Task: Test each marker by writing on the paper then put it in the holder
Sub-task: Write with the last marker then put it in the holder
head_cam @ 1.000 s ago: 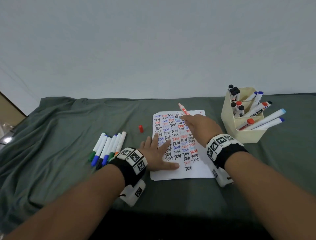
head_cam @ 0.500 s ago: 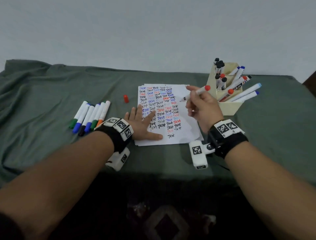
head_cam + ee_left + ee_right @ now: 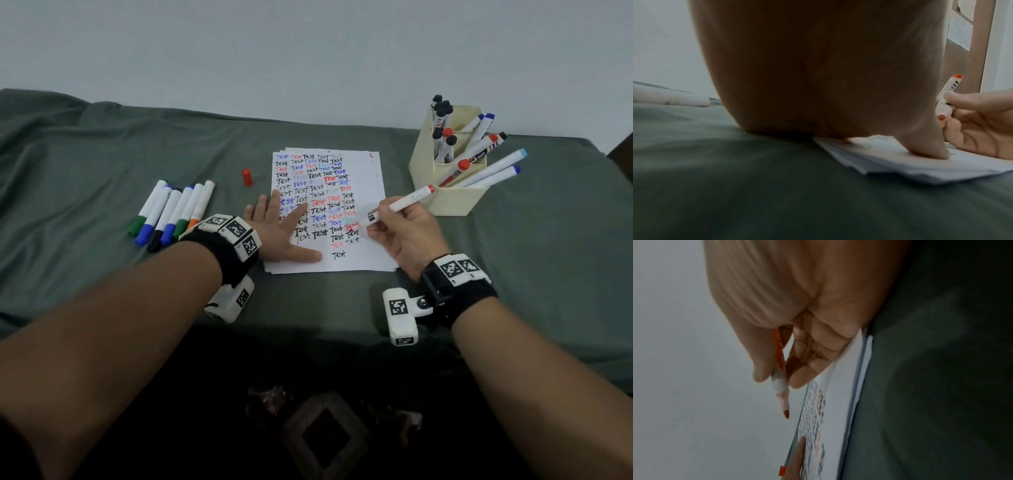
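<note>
A stack of white paper (image 3: 368, 246) covered in "Test" words lies on the green cloth. My left hand (image 3: 277, 226) lies flat on its left part, fingers spread, thumb (image 3: 929, 151) pressing the sheet. My right hand (image 3: 404, 229) pinches an uncapped red marker (image 3: 400, 204), its tip (image 3: 786, 414) just above the paper's right side. The marker's red cap (image 3: 247, 177) stands on the cloth left of the paper. A cream holder (image 3: 445, 195) with several markers stands at the back right.
Several capped markers (image 3: 171, 214) lie in a row on the cloth to the left of my left wrist. The green cloth (image 3: 102, 154) covers the table, wrinkled at the far left. A plain wall rises behind.
My right hand drew back from the paper's top, turned the red marker tip-down, and lowered it to the paper's right side. The left hand stayed flat on the paper.
</note>
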{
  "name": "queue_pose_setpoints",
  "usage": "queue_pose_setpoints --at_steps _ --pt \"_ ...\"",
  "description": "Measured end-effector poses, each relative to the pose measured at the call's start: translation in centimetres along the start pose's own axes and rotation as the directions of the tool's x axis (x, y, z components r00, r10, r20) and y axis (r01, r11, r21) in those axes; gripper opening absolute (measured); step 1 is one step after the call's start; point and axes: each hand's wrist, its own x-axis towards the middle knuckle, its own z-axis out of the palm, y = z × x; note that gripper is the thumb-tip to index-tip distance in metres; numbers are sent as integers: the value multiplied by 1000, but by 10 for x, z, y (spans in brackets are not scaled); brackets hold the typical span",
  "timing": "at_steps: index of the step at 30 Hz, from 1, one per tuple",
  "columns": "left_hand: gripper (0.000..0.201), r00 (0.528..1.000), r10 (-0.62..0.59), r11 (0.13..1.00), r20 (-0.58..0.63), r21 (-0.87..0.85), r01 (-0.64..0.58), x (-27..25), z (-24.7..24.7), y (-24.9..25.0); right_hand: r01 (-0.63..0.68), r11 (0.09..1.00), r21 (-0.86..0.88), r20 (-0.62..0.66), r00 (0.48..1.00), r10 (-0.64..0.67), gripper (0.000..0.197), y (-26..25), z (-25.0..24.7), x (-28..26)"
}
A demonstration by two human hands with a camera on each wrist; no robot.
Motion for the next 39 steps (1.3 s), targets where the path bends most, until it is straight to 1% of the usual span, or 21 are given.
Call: queue_pose_setpoints --at_steps 2,3,5,8,12,17,20,25,28,30,33,35,39 --pt "123 1000 -1 1000 6 -6 1 0 0 0 24 999 -26 26 999 -23 22 3 -3 -1" --pt "123 1000 -1 1000 7 -9 1 -1 -1 1 37 998 -50 43 998 -35 25 5 -4 0" --pt "123 1000 -1 1000 7 -10 1 -1 0 2 66 992 -108 78 995 -58 27 5 -4 -1" --pt "122 1000 -3 1000 4 -8 3 -1 0 2 104 972 -209 92 992 -86 28 6 -3 0" --pt "123 1000 -4 1000 5 -13 4 0 0 0 136 917 -375 98 989 -107 27 7 -4 0" --pt "127 1000 -8 1000 29 -15 9 2 -2 0 177 876 -448 116 983 -140 27 8 -3 -1" --pt "129 1000 -10 1000 29 -16 10 3 -2 0 185 849 -496 152 980 -125 29 8 -1 -2" --pt "133 1000 -5 1000 27 -18 6 2 -3 0 172 862 -476 121 984 -130 30 8 -2 -3" --pt "135 1000 0 1000 26 -24 1 2 -3 0 191 846 -498 145 980 -136 25 9 -2 -3" --pt "135 1000 1 1000 26 -26 -1 2 -3 0 205 836 -510 132 978 -159 25 10 -2 -2" --pt "136 999 1 1000 32 -28 0 2 -4 0 218 846 -487 108 976 -189 27 10 -4 -3" --pt "137 999 1 1000 35 -28 0 0 -4 0 215 851 -479 116 976 -182 26 9 -5 -4" --pt "135 999 3 1000 39 -23 -2 -1 -5 1 212 825 -524 140 977 -162 27 9 -5 -4"
